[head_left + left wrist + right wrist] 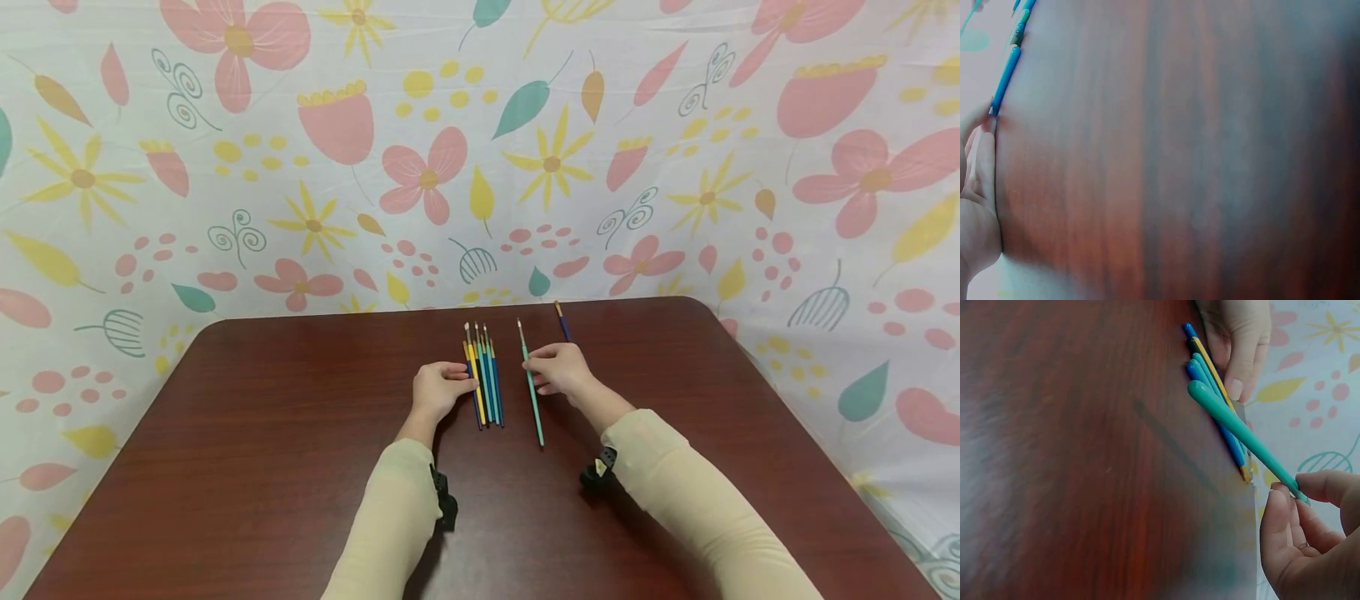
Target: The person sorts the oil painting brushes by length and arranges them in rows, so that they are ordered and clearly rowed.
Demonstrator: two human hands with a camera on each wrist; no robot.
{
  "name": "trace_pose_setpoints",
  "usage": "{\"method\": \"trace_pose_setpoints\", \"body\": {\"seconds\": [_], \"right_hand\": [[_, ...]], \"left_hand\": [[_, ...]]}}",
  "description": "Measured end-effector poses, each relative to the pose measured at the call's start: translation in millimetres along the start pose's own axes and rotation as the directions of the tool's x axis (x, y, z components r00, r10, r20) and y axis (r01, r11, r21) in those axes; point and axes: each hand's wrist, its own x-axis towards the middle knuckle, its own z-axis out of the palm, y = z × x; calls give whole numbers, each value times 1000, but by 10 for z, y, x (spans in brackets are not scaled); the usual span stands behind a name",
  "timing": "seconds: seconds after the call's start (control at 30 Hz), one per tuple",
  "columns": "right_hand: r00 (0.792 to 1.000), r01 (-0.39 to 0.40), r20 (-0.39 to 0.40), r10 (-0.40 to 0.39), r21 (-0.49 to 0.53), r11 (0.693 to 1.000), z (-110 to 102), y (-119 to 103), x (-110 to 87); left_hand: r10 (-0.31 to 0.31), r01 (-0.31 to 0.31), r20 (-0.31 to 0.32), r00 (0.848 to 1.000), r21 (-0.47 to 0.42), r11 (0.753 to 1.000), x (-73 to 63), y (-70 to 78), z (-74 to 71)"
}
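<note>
In the head view, my right hand [558, 368] pinches a teal paintbrush [536, 408] between thumb and fingers. The right wrist view shows this teal paintbrush [1235, 424] raised off the table, its rounded handle end pointing away from the hand and its shadow below. Left of it, several paintbrushes [492, 387] with blue, yellow and teal handles lie side by side, bristles toward the back. My left hand [438, 390] is at their left side, the extended thumb touching the yellow paintbrush [475, 375]. A dark blue paintbrush [563, 323] lies behind the right hand, which partly hides it.
The brown wooden table [262, 450] has rounded back corners. Directly behind it hangs a white cloth [450, 275] with pink, yellow and green flowers and leaves. Black wrist cameras sit under both sleeves, the left one [446, 504] close to the tabletop.
</note>
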Motion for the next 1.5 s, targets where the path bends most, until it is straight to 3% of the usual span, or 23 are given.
{"method": "trace_pose_setpoints", "body": {"seconds": [0.83, 1.5], "right_hand": [[999, 35, -6, -36, -89, 995, -556, 417, -458], [999, -8, -35, 3, -142, 990, -660, 658, -657]], "left_hand": [[-9, 9, 0, 1000, -22, 1000, -15, -8, 14], [-1, 1, -2, 1000, -48, 999, -8, -25, 18]]}}
